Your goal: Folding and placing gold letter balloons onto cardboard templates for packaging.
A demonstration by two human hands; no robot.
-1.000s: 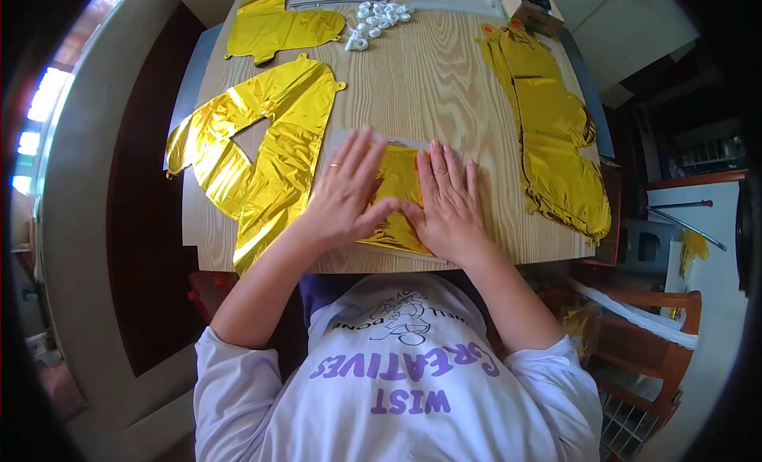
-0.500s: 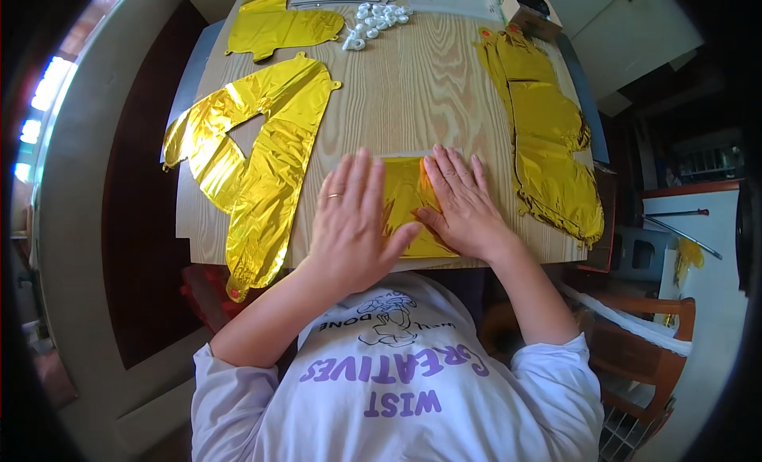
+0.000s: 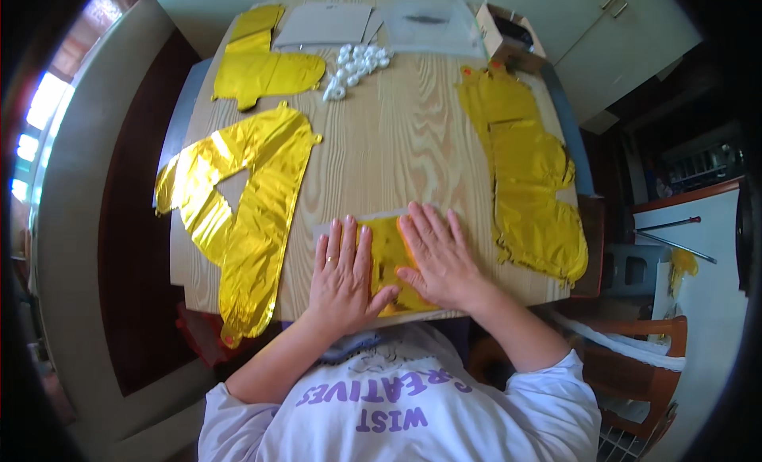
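A folded gold foil balloon [image 3: 385, 263] lies flat near the table's front edge, with a pale sheet edge showing behind it. My left hand [image 3: 343, 275] rests palm down over its left side, fingers stretched out. On its right side lies my right hand [image 3: 440, 259], flat, with fingers extended and thumb pointing inward. To the left is an unfolded A-shaped gold foil balloon [image 3: 268, 208], its lower tip hanging past the table edge. Several flat gold foil balloons [image 3: 524, 184] appear piled at the right.
On the wooden table [image 3: 381, 144], another gold foil balloon [image 3: 270, 73] lies far left. Beyond are small white rolls [image 3: 361, 65], grey card [image 3: 325, 25], clear plastic sheeting [image 3: 432, 37] and a cardboard box [image 3: 494, 41] holding something dark. A wooden chair [image 3: 663, 367] stands at right.
The view has tilted, so the table and everything on it sit lower in the picture. My left hand, blurred and seemingly raised before, now lies flat; my right hand stays on the folded balloon.
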